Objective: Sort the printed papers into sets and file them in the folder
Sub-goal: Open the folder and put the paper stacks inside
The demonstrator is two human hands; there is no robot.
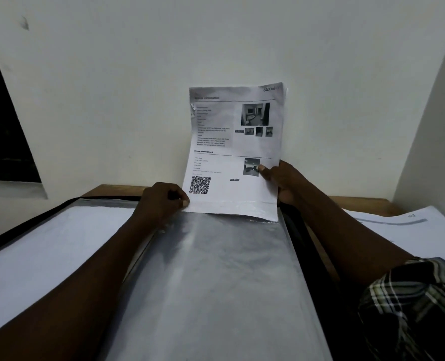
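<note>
Nearest the camera, a plaid sleeve (411,308) covers the right upper arm. Both bare forearms reach out over the open folder (310,256), which lies flat on the wooden table (112,190).

A clear plastic pocket (216,277) runs away from the viewer down the middle. At its far mouth the left hand (161,201) is curled, thumb and forefinger pinching at the opening. Whether it grips plastic alone or also the paper's corner cannot be told.

The right hand (283,181) pinches the right edge of the printed papers (231,142), with the thumb on the printed face and the fingers behind. The set stands upright near the wall, with only its bottom strip inside the pocket.

The likely trouble is at the mouth:
- If the left pinch slackens, the film could close and the leading edge could buckle or crease.
- The top right corner shows more than 1 sheet, slightly offset, so a back sheet may catch outside the pocket and be left behind.
- Pushing from 1 side only could skew the set and jam a corner.

A second stack (411,230) lies well apart to the right.
</note>
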